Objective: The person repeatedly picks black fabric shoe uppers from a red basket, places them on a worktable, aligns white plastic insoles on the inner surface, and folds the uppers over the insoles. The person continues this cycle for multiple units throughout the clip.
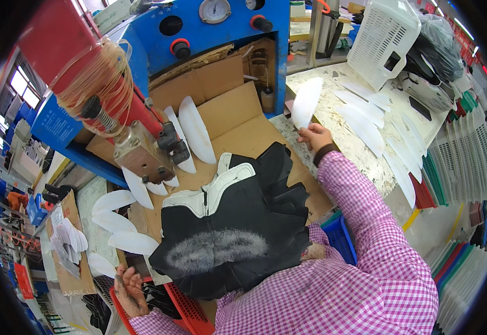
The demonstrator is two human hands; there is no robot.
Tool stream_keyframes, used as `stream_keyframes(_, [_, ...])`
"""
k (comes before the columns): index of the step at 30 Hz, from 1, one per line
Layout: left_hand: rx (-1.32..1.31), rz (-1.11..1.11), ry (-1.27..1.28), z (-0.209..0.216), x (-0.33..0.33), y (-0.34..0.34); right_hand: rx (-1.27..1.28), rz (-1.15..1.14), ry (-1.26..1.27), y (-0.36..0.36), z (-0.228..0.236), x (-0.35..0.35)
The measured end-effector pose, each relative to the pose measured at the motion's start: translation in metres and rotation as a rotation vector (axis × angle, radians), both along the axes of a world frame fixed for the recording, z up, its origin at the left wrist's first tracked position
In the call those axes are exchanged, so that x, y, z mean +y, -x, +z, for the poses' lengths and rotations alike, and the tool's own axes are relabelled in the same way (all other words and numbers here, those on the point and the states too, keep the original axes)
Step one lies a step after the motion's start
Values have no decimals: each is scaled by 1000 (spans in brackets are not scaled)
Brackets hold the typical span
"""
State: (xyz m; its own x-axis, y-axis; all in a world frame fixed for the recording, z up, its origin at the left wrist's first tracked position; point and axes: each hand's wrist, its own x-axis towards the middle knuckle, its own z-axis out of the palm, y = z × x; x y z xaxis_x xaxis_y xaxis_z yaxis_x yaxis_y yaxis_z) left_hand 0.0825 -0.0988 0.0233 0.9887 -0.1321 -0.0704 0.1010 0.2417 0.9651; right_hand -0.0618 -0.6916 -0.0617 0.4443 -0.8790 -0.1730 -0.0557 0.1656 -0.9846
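Observation:
Raised over the right-hand bench, my right hand (316,138) pinches the lower end of a white half-moon-shaped piece (307,103). At the lower left, my left hand (132,290) has half-curled fingers at the end of another white half-moon piece (101,264); the fingertips seem closed on its tip. Between my arms lies a stack of black shoe-upper pieces (229,223) with white trim at the top edge and a pale, roughened patch. Similar white curved pieces (196,131) stand and lie around a cardboard-lined work surface (243,125).
A blue machine (221,36) with a gauge and knobs stands ahead, its red arm (70,50) reaching over the work surface. More white pieces (360,125) lie on the right bench beside a white basket (385,42). Red crate (190,312) sits below; stacked racks (461,156) stand right.

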Motion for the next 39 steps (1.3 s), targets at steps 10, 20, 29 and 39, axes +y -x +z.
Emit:
stream_keyframes(10, [-260,-617,-19,69,-170,73,-117,-44,683,146,104,99])
stream_keyframes(20, [-171,-339,250,56,-209,96,-210,632,1405,131,150,204])
stream_keyframes(29, [-94,-429,370,58,-163,58,-377,914,1219,81,178,214])
stream_keyframes(39, [161,-1274,182,54,-159,48,-243,1380,900,10,214,206])
